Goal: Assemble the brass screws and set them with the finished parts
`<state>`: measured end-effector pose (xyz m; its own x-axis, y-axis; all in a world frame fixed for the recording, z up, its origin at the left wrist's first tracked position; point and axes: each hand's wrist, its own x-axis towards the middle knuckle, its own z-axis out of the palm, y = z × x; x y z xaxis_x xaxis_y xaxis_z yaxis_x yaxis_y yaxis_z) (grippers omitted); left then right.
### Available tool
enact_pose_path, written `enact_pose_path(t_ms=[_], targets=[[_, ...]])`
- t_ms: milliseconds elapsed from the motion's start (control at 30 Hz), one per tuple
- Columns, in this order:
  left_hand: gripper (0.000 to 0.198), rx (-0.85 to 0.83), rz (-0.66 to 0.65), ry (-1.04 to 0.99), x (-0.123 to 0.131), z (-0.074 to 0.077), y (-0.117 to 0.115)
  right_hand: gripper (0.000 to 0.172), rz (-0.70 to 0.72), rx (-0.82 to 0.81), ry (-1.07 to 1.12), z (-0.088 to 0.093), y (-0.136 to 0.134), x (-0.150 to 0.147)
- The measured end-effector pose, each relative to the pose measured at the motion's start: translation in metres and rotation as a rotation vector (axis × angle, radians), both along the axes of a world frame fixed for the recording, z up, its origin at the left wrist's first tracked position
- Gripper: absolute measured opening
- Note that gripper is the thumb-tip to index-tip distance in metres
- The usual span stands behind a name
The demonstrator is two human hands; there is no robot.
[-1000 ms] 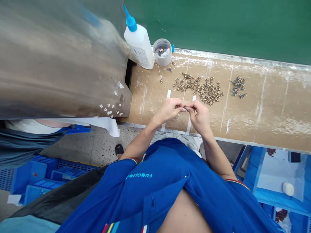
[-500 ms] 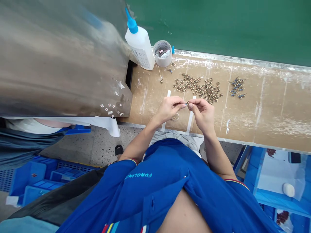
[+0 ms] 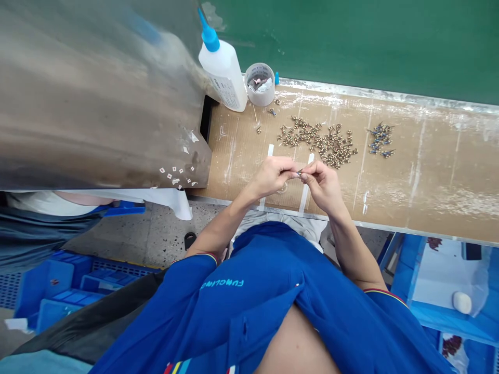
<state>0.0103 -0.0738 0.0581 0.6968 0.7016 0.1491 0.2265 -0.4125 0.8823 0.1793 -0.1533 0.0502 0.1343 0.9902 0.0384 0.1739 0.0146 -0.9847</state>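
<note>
My left hand (image 3: 276,175) and my right hand (image 3: 320,183) meet above the cardboard-covered bench, fingertips pinched together. Between them is a small metal part (image 3: 299,173) with a bit of blue on it, mostly hidden by the fingers. Just beyond the hands lies a loose pile of small brass-coloured metal parts (image 3: 317,140). A smaller group of similar parts with blue bits (image 3: 381,139) sits to the right of it. Two white tape strips (image 3: 306,187) run under the hands, and a small clear ring (image 3: 282,187) lies by my left hand.
A white bottle with a blue nozzle (image 3: 224,72) and a tape-roll cup of scraps (image 3: 260,85) stand at the bench's back left. A large metal housing (image 3: 97,93) fills the left. Beyond the bench runs a green surface (image 3: 351,47). Blue trays (image 3: 405,280) are lower right.
Both hands have shifted slightly, with the right hand a little lower and to the left. The small part stays pinched between them. The piles look unchanged.
</note>
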Motion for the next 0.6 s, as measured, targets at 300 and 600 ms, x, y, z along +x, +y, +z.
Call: enact_pose_path(t_ms=[300, 600], targets=[[0.024, -0.032, -0.012, -0.022, 0.0001, -0.0028, -0.0039, 0.035, 0.058, -0.043, -0.002, -0.0019, -0.002, 0.0025], [0.024, -0.044, -0.012, -0.011, 0.0021, -0.0057, -0.0064, 0.031, 0.067, -0.043, -0.004, -0.0033, -0.0046, 0.004]])
